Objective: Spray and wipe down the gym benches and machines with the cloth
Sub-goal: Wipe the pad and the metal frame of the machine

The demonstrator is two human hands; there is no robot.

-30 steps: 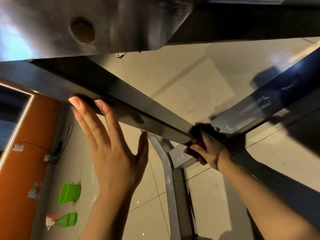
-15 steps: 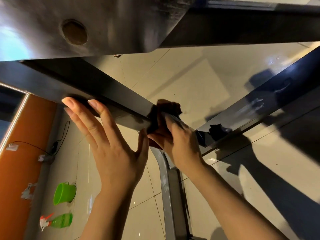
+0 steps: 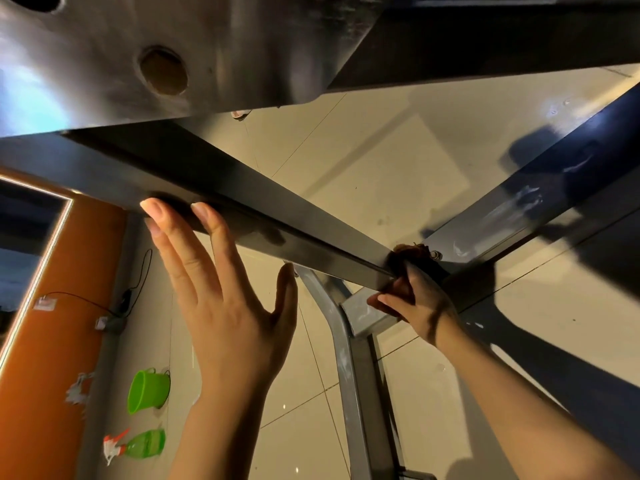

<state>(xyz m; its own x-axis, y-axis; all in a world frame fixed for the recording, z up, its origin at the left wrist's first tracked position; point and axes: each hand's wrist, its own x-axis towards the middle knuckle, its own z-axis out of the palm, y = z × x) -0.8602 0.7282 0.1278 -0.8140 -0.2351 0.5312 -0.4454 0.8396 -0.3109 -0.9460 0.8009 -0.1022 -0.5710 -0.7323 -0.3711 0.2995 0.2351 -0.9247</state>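
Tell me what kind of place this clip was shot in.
Probably a gym floor. Heavy steel frame beams of an exercise machine cross overhead above a glossy tiled floor. The right hand holds a dark cloth on a beam, and a green spray bottle lies below.

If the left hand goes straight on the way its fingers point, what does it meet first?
The left hand points up at the dark metal beam; its fingertips already seem to touch the beam's lower edge, so it meets the beam first, though depth is unclear.
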